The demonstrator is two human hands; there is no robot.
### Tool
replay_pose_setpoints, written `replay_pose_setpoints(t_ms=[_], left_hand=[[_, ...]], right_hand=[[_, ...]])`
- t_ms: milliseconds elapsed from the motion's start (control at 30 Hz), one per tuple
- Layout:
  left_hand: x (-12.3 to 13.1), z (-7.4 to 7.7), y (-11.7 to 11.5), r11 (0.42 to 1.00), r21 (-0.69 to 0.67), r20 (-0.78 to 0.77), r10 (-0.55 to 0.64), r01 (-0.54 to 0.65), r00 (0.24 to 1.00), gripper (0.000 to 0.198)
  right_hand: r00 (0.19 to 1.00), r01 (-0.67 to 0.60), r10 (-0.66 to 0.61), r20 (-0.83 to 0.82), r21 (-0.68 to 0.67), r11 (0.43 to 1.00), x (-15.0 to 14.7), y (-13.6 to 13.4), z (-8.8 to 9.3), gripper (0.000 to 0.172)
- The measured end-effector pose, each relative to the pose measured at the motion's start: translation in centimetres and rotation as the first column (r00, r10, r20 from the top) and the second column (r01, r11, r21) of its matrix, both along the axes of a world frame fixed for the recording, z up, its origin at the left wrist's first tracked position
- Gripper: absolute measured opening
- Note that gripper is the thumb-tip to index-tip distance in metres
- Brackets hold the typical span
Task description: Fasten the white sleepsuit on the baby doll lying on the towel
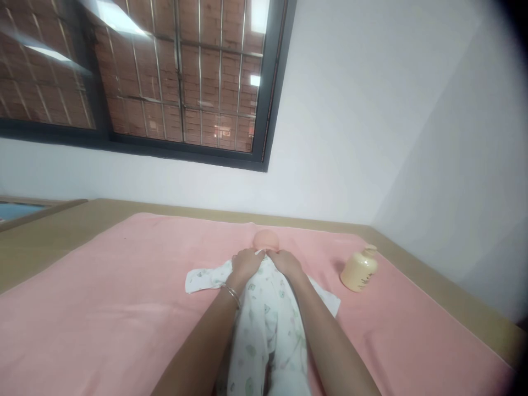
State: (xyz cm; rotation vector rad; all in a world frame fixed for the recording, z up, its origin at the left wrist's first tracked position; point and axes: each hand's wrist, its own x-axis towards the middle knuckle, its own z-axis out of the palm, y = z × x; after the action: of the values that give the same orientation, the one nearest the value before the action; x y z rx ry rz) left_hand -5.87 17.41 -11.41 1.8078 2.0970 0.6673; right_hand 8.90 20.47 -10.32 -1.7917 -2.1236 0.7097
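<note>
A baby doll lies on its back, and its bald pinkish head (266, 240) shows just beyond my hands. It wears a white long-sleeved baby romper (270, 300) printed with small green leaves. The sleeves spread out to both sides, and the legs reach toward me. My left hand (248, 263), with a silver bangle at the wrist, is closed on the romper's neckline. Beside it, my right hand (285, 262) also grips the neckline, thumbs nearly meeting at the middle. The fingertips are partly hidden in the cloth.
A pink blanket (124, 275) covers most of the wooden tabletop (49, 247). To the right stands a cream pump bottle (358, 270), slightly tilted in view. A white wall (330, 137) and a dark-framed barred window (181, 71) rise behind the table.
</note>
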Motion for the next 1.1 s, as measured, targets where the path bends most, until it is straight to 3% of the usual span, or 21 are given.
replay_pose_setpoints(t_ms=[733, 1100], left_hand=[[0.1, 0.2, -0.1, 1.0, 0.014, 0.003, 0.019, -0.019, 1.0, 0.057], [-0.1, -0.6, 0.6, 0.991, 0.059, -0.11, 0.126, -0.12, 0.986, 0.048]], right_hand=[[0.999, 0.048, -0.048, -0.011, 0.022, 0.999, -0.3, -0.5, 0.3, 0.065], [0.998, 0.047, -0.049, 0.044, 0.036, 0.998, -0.9, 0.3, -0.9, 0.072]])
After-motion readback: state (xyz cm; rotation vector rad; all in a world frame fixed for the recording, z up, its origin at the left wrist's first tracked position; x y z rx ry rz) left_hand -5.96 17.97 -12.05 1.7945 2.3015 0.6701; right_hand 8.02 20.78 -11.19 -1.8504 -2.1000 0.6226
